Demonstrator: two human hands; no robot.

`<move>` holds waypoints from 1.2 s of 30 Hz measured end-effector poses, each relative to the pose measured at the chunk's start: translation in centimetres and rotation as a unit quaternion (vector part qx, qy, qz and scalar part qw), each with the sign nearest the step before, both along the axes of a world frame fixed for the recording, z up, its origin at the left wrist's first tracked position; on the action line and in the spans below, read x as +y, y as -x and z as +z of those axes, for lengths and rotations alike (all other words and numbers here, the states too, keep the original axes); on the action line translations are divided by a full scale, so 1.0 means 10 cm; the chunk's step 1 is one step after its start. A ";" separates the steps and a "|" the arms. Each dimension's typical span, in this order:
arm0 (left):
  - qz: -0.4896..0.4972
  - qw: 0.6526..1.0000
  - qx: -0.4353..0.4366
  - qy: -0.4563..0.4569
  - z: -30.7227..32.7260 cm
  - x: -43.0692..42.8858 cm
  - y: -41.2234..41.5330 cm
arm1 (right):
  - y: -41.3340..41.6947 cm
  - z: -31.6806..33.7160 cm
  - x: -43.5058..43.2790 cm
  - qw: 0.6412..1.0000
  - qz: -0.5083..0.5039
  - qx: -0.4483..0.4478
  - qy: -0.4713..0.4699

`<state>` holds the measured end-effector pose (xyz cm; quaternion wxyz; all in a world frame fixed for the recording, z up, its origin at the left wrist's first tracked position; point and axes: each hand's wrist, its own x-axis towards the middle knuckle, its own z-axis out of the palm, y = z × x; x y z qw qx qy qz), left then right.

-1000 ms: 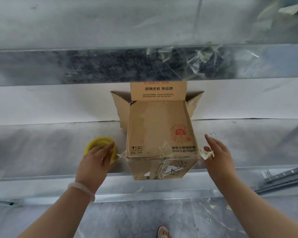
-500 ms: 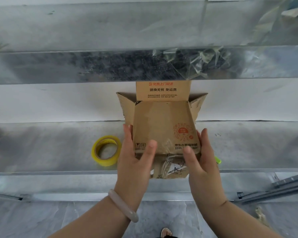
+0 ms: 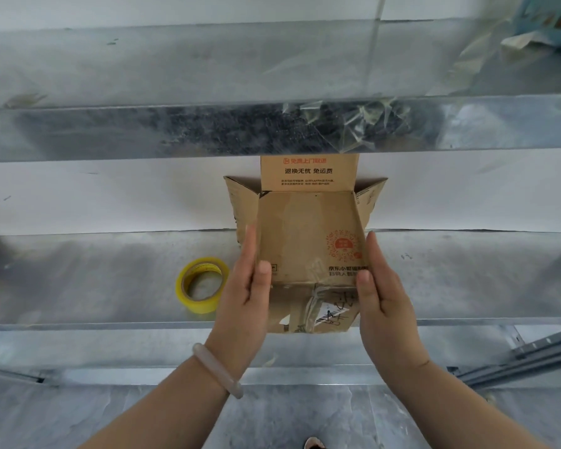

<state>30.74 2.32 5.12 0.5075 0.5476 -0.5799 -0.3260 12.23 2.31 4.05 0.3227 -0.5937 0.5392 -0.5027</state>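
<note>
The left hand [image 3: 243, 296] has come off the tape roll [image 3: 201, 285], the right hand [image 3: 382, 299] has swung in from the side, and now both are on the cardboard box [image 3: 308, 241], thumbs slid out from the middle of its top face toward the edges!

Nearest in, well below the wrists, a shoe tip [image 3: 313, 443] peeks in at the bottom edge. A pale bracelet [image 3: 216, 369] sits on the left wrist. Both hands are flat, fingers straight and held together. The left fingers [image 3: 250, 247] press the box's left side and the right fingers [image 3: 374, 254] press its right side. Each thumb lies on the top face near the front corner. Nothing curled here, just a flat squeeze from both sides.

The box lies between the two sets of fingers on the metal shelf [image 3: 110, 325], with its taped, scribbled near end poking just past the shelf's front edge below the thumbs. Just left of the left fingers and apart from them, the yellow roll rests flat on the shelf.

Beyond the fingertips, the box's flaps [image 3: 308, 173] stand open toward the white wall [image 3: 110, 196]. Farther up is the upper shelf [image 3: 143, 131], with crumpled clear tape [image 3: 353, 124] stuck on its front edge above the right fingers. Far off to the upper right is a blue basket [image 3: 551, 21].
</note>
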 end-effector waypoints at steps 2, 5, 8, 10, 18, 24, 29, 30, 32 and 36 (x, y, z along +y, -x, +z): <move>-0.034 0.985 -0.146 0.083 -0.04 -0.03 -0.11 | 0.13 -0.04 -0.08 0.980 0.018 0.143 0.136; -0.064 0.917 -0.324 0.222 -0.03 -0.15 -0.14 | 0.22 -0.12 -0.25 0.928 0.097 0.241 0.268; -0.080 0.883 -0.377 0.269 -0.03 -0.25 -0.09 | 0.20 -0.12 -0.34 0.931 0.109 0.223 0.266; -0.090 0.882 -0.376 0.269 -0.04 -0.29 -0.11 | 0.20 -0.11 -0.37 0.936 0.123 0.214 0.251; -0.175 0.851 -0.399 0.292 -0.03 -0.39 -0.31 | 0.39 -0.14 -0.40 0.905 0.188 0.268 0.273; -0.019 0.953 -0.242 0.182 -0.20 -0.18 -0.07 | 0.18 -0.23 -0.26 0.959 0.101 0.191 0.185; 0.019 0.979 -0.163 0.118 -0.19 -0.11 0.05 | 0.01 -0.28 -0.15 0.993 0.057 0.041 0.093; 0.021 0.985 -0.132 0.106 -0.17 -0.11 0.07 | 0.00 -0.27 -0.14 0.995 0.057 0.014 0.076; 0.031 0.994 -0.071 0.080 -0.13 -0.10 0.10 | -0.03 -0.26 -0.14 0.998 0.045 -0.018 0.040; 0.040 0.994 -0.076 0.061 -0.16 -0.11 0.09 | -0.07 -0.22 -0.13 0.999 0.021 -0.028 0.014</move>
